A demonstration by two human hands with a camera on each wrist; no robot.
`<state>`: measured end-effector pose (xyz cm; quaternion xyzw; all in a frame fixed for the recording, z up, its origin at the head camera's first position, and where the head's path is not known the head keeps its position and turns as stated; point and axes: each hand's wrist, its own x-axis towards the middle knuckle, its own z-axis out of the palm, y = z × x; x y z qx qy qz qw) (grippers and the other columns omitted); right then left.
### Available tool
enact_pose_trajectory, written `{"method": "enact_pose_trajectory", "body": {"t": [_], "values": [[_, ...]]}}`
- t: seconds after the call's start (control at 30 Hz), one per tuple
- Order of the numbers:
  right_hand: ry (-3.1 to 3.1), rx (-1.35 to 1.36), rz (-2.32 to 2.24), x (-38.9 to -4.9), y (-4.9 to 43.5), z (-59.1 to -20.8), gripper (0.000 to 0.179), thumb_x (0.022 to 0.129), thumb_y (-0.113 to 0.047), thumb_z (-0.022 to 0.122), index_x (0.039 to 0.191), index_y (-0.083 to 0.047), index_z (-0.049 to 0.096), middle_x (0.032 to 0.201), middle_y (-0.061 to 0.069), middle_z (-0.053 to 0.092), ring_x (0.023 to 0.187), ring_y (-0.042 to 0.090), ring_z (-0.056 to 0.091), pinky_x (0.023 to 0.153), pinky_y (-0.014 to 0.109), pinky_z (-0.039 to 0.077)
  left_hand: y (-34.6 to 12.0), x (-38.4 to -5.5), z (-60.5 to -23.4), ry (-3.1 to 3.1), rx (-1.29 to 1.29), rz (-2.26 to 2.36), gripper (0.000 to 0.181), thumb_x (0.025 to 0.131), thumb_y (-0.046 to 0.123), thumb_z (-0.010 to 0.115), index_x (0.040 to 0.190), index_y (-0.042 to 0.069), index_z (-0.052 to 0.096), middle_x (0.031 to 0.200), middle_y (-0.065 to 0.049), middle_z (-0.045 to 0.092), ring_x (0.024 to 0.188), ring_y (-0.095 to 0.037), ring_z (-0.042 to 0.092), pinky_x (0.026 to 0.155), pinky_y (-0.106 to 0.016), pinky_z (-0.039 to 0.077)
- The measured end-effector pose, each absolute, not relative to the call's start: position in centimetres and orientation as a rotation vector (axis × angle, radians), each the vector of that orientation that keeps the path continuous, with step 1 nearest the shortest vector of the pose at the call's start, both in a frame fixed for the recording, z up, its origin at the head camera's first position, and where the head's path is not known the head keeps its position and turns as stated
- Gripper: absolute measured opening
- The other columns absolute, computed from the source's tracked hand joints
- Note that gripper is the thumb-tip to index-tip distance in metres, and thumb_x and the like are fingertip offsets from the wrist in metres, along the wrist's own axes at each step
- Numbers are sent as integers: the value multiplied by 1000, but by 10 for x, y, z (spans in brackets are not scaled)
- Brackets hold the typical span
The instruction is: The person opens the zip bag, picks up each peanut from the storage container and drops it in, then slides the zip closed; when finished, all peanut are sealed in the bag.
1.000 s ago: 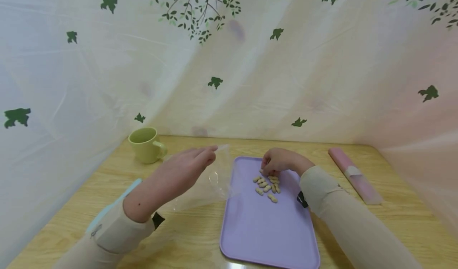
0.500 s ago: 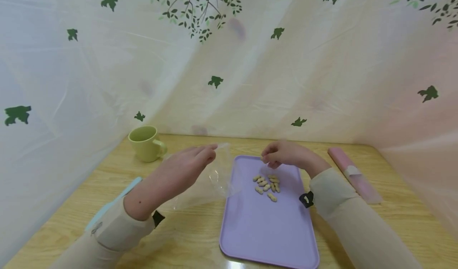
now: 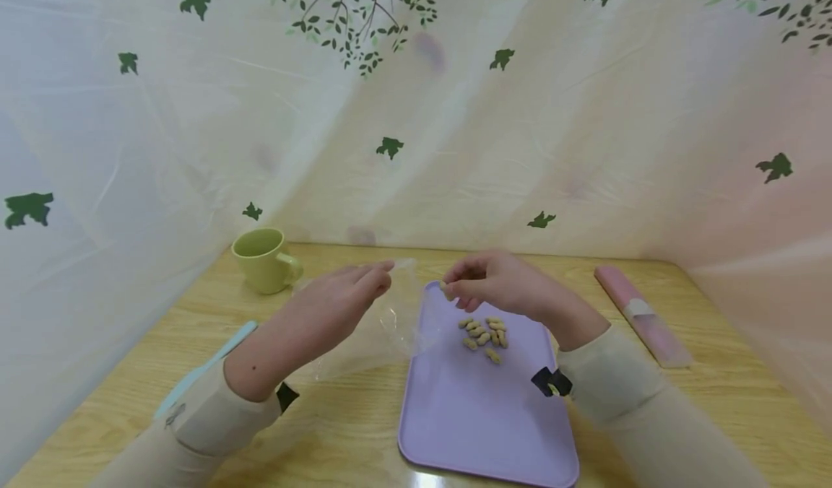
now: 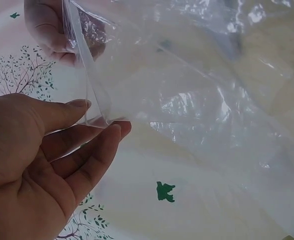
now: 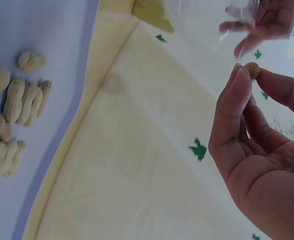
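My left hand [image 3: 331, 311] pinches the rim of a clear plastic bag [image 4: 186, 110] between thumb and fingers, and the bag hangs beside the tray's left edge. Between the thumb and fingertips of my right hand [image 3: 500, 286] is a single peanut [image 5: 252, 70] in its shell, held above the tray's far left corner, close to the bag's opening. Several more unshelled peanuts [image 3: 482, 338] lie grouped on the far half of a lilac tray [image 3: 481, 416]. In the head view the left hand covers part of the bag.
A green mug [image 3: 263, 263] stands at the back left of the wooden table [image 3: 344, 430]. A light-blue flat item [image 3: 208, 365] lies partly under the left forearm. To the right of the tray is a pink roll with a pale band [image 3: 640, 315].
My right hand has lifted a peanut off the tray and moved left with it toward the bag. The left hand and bag stay in place.
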<state>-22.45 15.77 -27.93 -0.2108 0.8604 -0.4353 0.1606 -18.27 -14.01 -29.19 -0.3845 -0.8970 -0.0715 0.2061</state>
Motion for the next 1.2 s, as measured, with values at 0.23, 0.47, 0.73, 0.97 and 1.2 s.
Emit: {"method": "enact_pose_trajectory", "body": {"t": [0.23,0.47,0.73,0.97,1.2], "values": [[2440,-694,-1266,-214,141,-279,24,102,-23,73,117,-4,74,108,11,79,86,19,75,84,38,67,-141,-183,-294,-2424,-1097,-173,19,112,18,56,127,7,61,144,-16,69,119,-30,75,99,-44,65],[2433,-675,-1263,-211,134,-278,23,100,-22,75,114,-3,75,105,10,80,83,18,75,83,40,68,-141,-183,-294,-2401,-1105,-164,17,110,15,59,125,7,61,142,-16,70,116,-29,76,97,-43,65],[2477,-653,-1219,-212,137,-278,21,104,-26,71,113,-8,77,104,6,79,85,20,75,81,35,67,-141,-185,-294,-2403,-1096,-171,17,109,15,60,125,7,62,138,-15,73,111,-28,77,93,-42,66],[2589,-588,-1172,-223,161,-281,25,109,-31,63,118,-10,74,107,8,78,88,20,75,87,38,66,-142,-185,-293,-2455,-1067,-182,27,114,22,52,133,5,61,140,-15,71,119,-30,75,100,-43,64],[2614,-444,-1091,-252,192,-303,27,107,-23,66,121,-1,72,112,16,74,91,22,74,84,35,67,-142,-183,-291,-2538,-1040,-234,33,115,24,49,139,3,58,147,-16,67,129,-33,71,108,-48,61]]}}
